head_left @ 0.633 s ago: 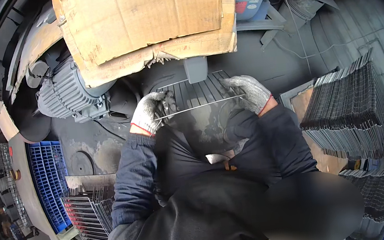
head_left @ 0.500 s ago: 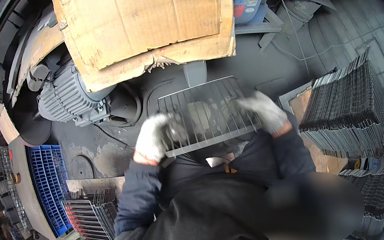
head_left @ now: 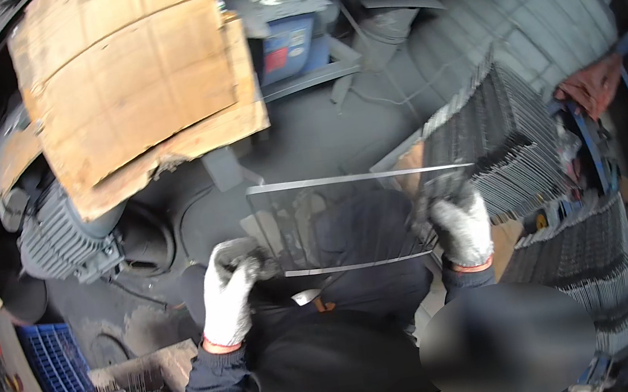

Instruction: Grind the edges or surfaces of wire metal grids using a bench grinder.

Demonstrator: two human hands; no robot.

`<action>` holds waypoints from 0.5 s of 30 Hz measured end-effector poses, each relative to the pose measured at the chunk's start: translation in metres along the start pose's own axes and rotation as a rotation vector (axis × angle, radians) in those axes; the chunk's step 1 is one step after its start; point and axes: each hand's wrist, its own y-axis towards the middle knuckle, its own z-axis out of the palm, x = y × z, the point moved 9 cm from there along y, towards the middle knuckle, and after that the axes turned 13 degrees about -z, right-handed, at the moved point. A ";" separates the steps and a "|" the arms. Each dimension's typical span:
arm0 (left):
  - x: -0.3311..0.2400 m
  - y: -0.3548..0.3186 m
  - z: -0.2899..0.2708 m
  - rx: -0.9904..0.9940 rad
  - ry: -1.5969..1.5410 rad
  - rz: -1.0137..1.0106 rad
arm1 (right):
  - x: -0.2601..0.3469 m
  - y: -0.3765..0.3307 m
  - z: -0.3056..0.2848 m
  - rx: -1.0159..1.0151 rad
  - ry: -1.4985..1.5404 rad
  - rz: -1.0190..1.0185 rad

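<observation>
A: Wire rack [head_left: 349, 223], mid-frame, held flat between both gloved hands?

B: Yes. Left hand [head_left: 230, 290] is closed on its lower left corner, right hand [head_left: 461, 226] clamped on the right edge, beside the stacked racks [head_left: 509, 142].

A: Step?

B: Carrying it, I judge; next needs it aligned with that stack.
</observation>
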 end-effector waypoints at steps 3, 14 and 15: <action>0.015 0.003 -0.004 -0.011 -0.127 -0.047 | 0.098 0.009 -0.037 -0.059 -0.149 -0.469; 0.071 -0.008 0.030 0.093 -0.214 -0.359 | 0.230 0.017 -0.091 -0.244 -1.612 -1.114; 0.066 -0.016 0.033 0.085 -0.171 -0.374 | 0.219 0.025 -0.095 -0.139 -1.881 -1.090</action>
